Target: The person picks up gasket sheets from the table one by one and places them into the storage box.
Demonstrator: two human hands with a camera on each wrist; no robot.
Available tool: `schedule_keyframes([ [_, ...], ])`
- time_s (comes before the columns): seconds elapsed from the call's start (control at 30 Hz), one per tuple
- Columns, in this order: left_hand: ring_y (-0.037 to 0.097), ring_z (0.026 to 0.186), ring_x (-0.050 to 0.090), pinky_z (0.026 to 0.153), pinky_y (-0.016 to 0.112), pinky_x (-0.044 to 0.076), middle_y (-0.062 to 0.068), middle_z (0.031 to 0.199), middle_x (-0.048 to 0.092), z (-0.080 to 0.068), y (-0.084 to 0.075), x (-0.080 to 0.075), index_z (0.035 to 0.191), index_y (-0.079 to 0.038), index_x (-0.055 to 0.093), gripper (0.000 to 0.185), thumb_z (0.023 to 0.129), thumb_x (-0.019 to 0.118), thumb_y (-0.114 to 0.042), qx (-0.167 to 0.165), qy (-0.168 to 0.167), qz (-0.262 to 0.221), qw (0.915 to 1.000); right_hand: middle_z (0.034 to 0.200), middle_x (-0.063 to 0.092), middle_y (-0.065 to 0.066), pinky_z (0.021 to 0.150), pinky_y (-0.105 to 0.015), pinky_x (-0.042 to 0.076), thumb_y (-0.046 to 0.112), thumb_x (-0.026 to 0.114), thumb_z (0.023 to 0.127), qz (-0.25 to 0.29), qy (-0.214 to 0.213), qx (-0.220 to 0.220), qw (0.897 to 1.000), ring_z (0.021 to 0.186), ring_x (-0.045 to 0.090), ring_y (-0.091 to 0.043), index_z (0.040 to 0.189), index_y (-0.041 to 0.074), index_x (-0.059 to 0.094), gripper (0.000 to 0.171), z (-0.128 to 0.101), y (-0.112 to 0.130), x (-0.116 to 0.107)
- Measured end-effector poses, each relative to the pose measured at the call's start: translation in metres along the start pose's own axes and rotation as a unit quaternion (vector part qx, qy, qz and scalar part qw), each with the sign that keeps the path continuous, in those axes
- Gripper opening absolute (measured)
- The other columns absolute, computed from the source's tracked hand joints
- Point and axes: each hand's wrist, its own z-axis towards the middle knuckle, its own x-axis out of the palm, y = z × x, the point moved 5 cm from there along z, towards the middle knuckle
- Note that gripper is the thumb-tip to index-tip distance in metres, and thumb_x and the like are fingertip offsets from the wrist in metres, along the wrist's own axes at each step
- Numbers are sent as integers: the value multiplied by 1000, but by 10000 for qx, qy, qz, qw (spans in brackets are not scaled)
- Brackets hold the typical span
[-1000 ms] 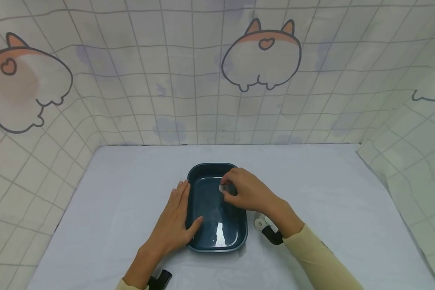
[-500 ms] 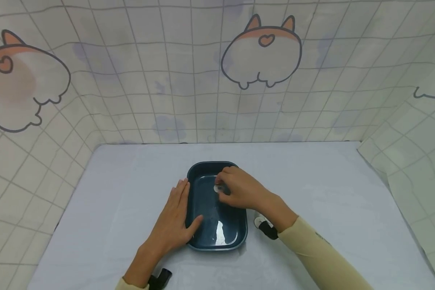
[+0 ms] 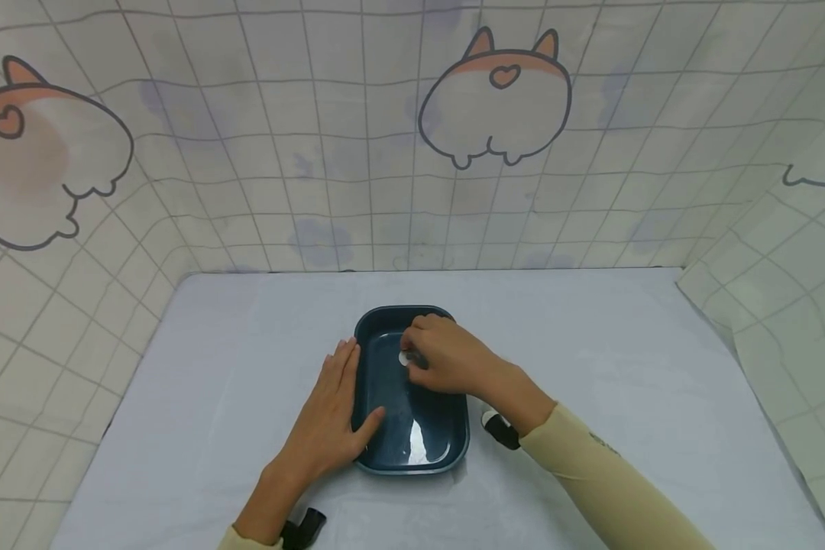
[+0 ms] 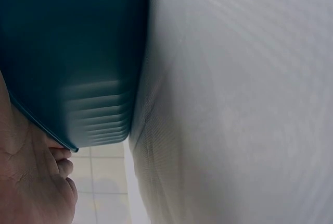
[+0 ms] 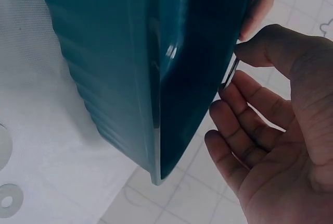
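A dark teal, deep rectangular tray (image 3: 388,431) with rounded corners stands lengthwise on the white-covered table. My left hand (image 3: 325,416) rests along its left rim, fingers straight and together, the thumb reaching over the inside. Above the tray's upper part, my right hand (image 3: 447,355) pinches a small flat metal washer (image 3: 404,358) between thumb and fingers. Edge-on in the right wrist view, that washer (image 5: 230,73) shows as a thin strip, with the other fingers loosely bent below it. The left wrist view shows the tray's ribbed outer wall (image 4: 99,109) beside the left palm.
Right of the tray, partly behind the right wrist in the head view, pale washers (image 5: 8,201) lie on the table (image 3: 591,344). Black wrist camera mounts (image 3: 307,527) sit at both wrists. A tile-patterned curtain (image 3: 357,176) with cartoon animals encloses the table's back and sides.
My right hand has moved a little left over the tray, carrying the washer toward its middle. The left hand has stayed on the rim, and the tray has kept its place.
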Motion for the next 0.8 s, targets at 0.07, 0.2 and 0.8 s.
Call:
schedule_keyframes([
  [0.07, 30, 168, 14, 136, 55, 22, 14, 180, 13, 0, 0, 0, 169, -2, 13, 101, 98, 62, -52, -11, 8, -15, 10000, 115, 73, -5, 95, -36, 60, 23, 73, 95, -22, 12, -17, 10000, 103, 65, -19, 122, 9, 75, 30, 0, 1, -1],
  [0.2, 30, 168, 13, 136, 54, 21, 14, 180, 12, 0, 1, 0, 170, -2, 12, 101, 98, 62, -52, -23, 11, -35, 10000, 119, 72, -7, 98, -37, 60, 25, 74, 96, -74, 40, -29, 10000, 107, 67, -21, 125, 8, 73, 33, 1, 2, -2],
  [0.8, 29, 168, 14, 136, 53, 21, 13, 180, 14, 1, 1, 2, 169, -3, 13, 102, 96, 64, -51, -52, -53, -125, 9999, 139, 68, -11, 111, -46, 57, 30, 75, 98, 224, -222, 465, 9984, 126, 66, -29, 140, 7, 66, 49, -25, -13, -8],
])
